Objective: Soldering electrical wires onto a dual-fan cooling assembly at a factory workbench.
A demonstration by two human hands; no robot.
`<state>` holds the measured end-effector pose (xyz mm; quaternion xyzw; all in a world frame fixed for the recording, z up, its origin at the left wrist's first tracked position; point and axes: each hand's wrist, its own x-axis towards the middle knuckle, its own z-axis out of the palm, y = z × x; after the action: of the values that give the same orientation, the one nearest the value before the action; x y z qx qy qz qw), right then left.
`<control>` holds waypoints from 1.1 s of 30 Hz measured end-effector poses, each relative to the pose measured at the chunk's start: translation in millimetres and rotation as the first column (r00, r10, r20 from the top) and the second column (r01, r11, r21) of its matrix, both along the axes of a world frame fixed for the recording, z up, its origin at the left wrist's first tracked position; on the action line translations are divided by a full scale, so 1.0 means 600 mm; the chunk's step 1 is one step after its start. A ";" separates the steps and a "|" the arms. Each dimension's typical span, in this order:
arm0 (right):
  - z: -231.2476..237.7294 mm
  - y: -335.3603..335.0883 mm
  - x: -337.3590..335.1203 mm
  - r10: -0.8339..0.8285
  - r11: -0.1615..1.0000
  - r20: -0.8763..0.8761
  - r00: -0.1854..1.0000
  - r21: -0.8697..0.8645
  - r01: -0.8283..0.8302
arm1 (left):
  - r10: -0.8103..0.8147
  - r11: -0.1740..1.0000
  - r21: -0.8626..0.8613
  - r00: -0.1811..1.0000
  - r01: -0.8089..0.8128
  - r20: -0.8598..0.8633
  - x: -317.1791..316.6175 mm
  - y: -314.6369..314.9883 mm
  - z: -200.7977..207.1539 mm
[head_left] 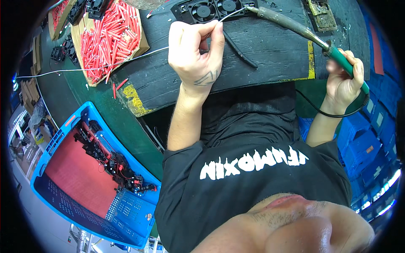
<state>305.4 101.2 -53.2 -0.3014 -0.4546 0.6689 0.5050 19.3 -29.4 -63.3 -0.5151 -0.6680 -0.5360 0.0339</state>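
My left hand (197, 52) pinches a thin silvery solder wire (233, 14) between thumb and forefinger. The wire trails off to the left, and its free end reaches the tip of a soldering iron (291, 27). My right hand (345, 84) is closed round the iron's green handle. Tip and wire end meet, or nearly so, over the right part of a black twin-fan unit (206, 12) on the bench; whether they touch it I cannot tell. Just right of my left hand, a short black cable or sleeve (240, 51) lies on the bench.
A cardboard box (144, 42) full of red sleeved parts stands left on the black bench mat (270, 55). Two loose red pieces (121, 84) lie beside it. A blue crate (95, 227) holds black assemblies at lower left. A metal stand (322, 19) sits far right. The iron's cord (325, 113) hangs down.
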 end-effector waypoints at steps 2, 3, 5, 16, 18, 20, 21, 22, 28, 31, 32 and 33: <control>-0.001 0.000 0.000 -0.020 1.000 0.004 1.000 -0.005 0.020 | 0.038 0.999 0.037 0.999 -0.037 -0.017 0.000 -0.002 0.001; 0.000 0.001 -0.001 -0.016 1.000 0.008 1.000 0.001 0.016 | 0.040 0.999 0.038 0.999 -0.039 -0.016 0.000 -0.002 0.001; 0.000 0.001 0.000 -0.010 1.000 0.013 1.000 0.009 0.010 | 0.056 0.996 0.072 0.998 -0.053 -0.043 -0.001 -0.002 -0.001; 0.015 -0.002 -0.007 0.035 0.994 0.043 0.998 0.101 -0.040 | 0.050 0.996 0.078 0.999 -0.050 0.001 -0.002 -0.002 -0.005; 0.016 -0.005 -0.007 0.026 0.992 0.049 0.998 0.126 -0.032 | 0.049 0.996 0.079 0.999 -0.048 -0.008 -0.002 -0.002 -0.005; 0.021 -0.011 -0.011 0.019 0.988 0.053 0.998 0.149 -0.026 | 0.055 0.995 0.079 0.998 -0.055 -0.002 -0.001 -0.002 -0.006; 0.028 -0.017 -0.016 0.003 0.986 0.080 0.997 0.168 -0.017 | 0.056 0.995 0.079 0.998 -0.055 -0.002 -0.002 -0.001 -0.006; 0.033 -0.022 -0.020 -0.013 0.982 0.107 0.994 0.186 -0.008 | 0.050 0.995 0.084 0.999 -0.049 -0.016 -0.003 0.000 -0.006; 0.048 -0.031 -0.031 0.014 0.939 0.118 0.993 0.339 -0.054 | 0.054 0.995 0.089 0.999 -0.053 -0.005 -0.002 0.000 -0.007; 0.048 -0.033 -0.027 0.007 0.938 0.133 0.991 0.342 -0.052 | 0.051 0.995 0.083 0.999 -0.050 -0.017 -0.003 -0.002 -0.006; 0.046 -0.032 -0.024 0.007 0.938 0.132 0.991 0.341 -0.052 | 0.054 0.996 0.072 0.998 -0.052 -0.021 -0.003 -0.002 -0.005; 0.043 -0.030 -0.019 0.008 0.950 0.081 0.997 0.312 -0.033 | 0.053 0.996 0.073 0.998 -0.052 -0.021 -0.002 -0.001 -0.006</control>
<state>293.9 83.3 -27.3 -0.2392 -0.5775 0.5811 0.5212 17.9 -30.2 -66.8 -0.5018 -0.6609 -0.5531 0.0743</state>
